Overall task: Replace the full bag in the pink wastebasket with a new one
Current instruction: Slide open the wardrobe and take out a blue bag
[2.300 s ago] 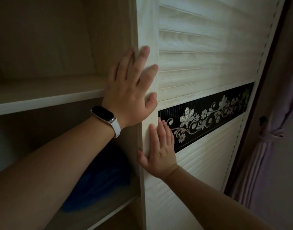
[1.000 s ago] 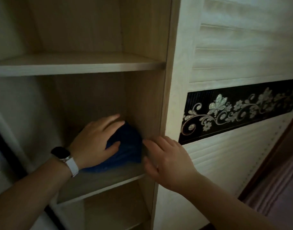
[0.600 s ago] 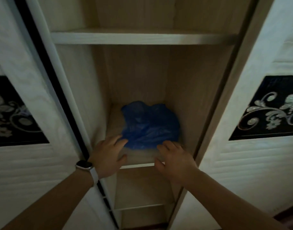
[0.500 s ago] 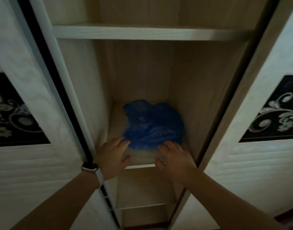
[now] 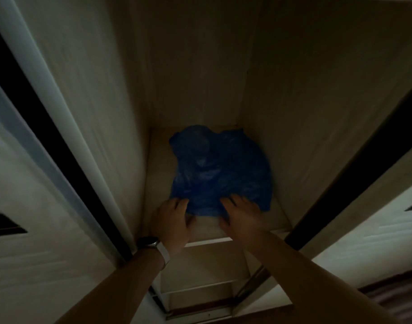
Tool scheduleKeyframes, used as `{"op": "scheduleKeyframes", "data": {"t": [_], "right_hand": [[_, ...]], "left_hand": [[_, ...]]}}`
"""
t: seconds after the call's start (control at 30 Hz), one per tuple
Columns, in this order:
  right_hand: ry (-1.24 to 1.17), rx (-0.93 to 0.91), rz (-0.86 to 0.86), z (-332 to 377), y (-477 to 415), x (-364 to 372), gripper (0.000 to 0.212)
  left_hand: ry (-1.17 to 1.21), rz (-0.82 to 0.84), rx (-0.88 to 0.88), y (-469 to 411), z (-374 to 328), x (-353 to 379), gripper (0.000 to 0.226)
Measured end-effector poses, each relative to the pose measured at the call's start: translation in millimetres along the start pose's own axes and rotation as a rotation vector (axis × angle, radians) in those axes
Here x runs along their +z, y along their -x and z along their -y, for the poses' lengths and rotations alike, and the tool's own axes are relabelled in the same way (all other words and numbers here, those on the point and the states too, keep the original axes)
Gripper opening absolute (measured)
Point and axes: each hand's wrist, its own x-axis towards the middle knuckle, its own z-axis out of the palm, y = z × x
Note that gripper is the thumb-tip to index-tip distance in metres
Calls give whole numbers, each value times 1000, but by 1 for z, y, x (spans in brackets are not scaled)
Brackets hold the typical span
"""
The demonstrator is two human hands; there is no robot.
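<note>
1. Item location: the blue bag (image 5: 223,169) lies crumpled on a shelf (image 5: 159,174) inside the open wardrobe (image 5: 305,113), set toward the right inner wall and reaching nearly to the back; the pink wastebasket is not in view.
2. Handling, as judged: thin plastic film — very light, limp and slick; it holds no shape of its own and will trail when lifted; not fragile, though a sharp tug against the shelf edge could tear it; whether this is one bag or a bundle of several cannot be told in this light.
3. Recommended hold: the near hem, where the film bunches; gather a fold between thumb and fingers; a flat palm would merely slide it about.
4. State of the left grip (image 5: 171,220): fingers loosely extended, tips touching the bag's near-left edge, thumb apart below it; no closed pinch is seen; a watch (image 5: 151,242) sits on that wrist.
5. State of the right grip (image 5: 243,216): fingers spread and laid on the bag's near-right edge, thumb apart toward the bare shelf; nothing clasped, so far as the blurred frame shows.
6. Relation: the bag lies ahead of both grips and between them — its bulk beyond the fingertips, only the near margin under contact; it rests on the shelf, not lifted.
</note>
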Motion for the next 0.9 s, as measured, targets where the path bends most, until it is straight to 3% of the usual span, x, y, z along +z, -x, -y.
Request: {"op": "scheduleKeyframes", "data": {"t": [0.07,0.17,0.43,0.57,0.7,0.9], "right_hand": [[-20,1,-46,-5,0,8,19],[-72,10,-68,-11,1,10,31],[-226,37,-96,-4,41,-13,28],[-269,-4,-181,-1,71,-33,25],[-270,-62,-150,-4,99,-55,10],[-226,-225,-260,4,144,-93,37]], "left_hand": [[-9,1,-5,-2,3,5,41],[-7,-44,16,-2,5,6,35],[111,-114,59,13,4,-8,62],[236,-172,91,34,-7,-20,33],[313,-221,186,61,-33,-40,26],[296,-247,346,101,-86,-74,15]]}}
